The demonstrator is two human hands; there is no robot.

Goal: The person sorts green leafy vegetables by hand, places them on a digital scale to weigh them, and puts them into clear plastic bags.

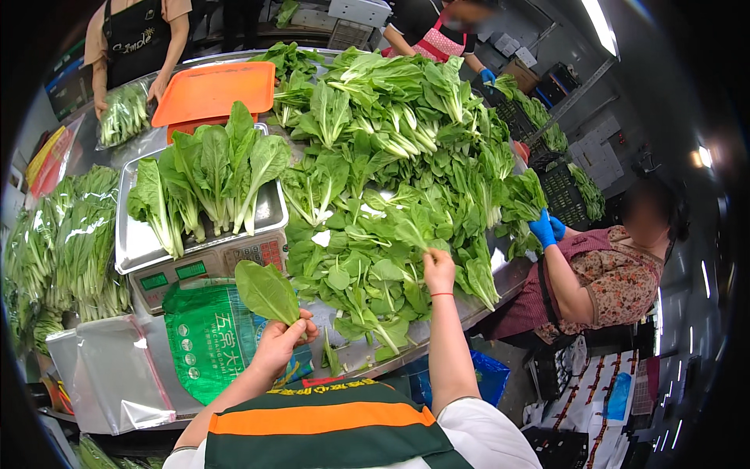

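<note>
Between the thumb and fingers of my left hand (pixel 285 337) is a single green leaf (pixel 266 291), raised above a green printed sack (pixel 196 346). My right hand (pixel 439 271) reaches over the heap of leafy greens (pixel 357 258) and grips the stem end of a leafy green (pixel 413 230). Left of the heap, several heads of greens (pixel 214 176) stand leaning together in a metal tray (pixel 126 228). That tray rests on a digital scale (pixel 220 258) with lit displays and a keypad.
Bagged greens (pixel 88 246) and a stack of clear plastic bags (pixel 111 372) lie at the left. Behind the scale is an orange tray (pixel 217 88). Co-workers stand around the table; one in blue gloves (pixel 544 228) holds greens at the right. Black crates (pixel 565 190) stand beyond.
</note>
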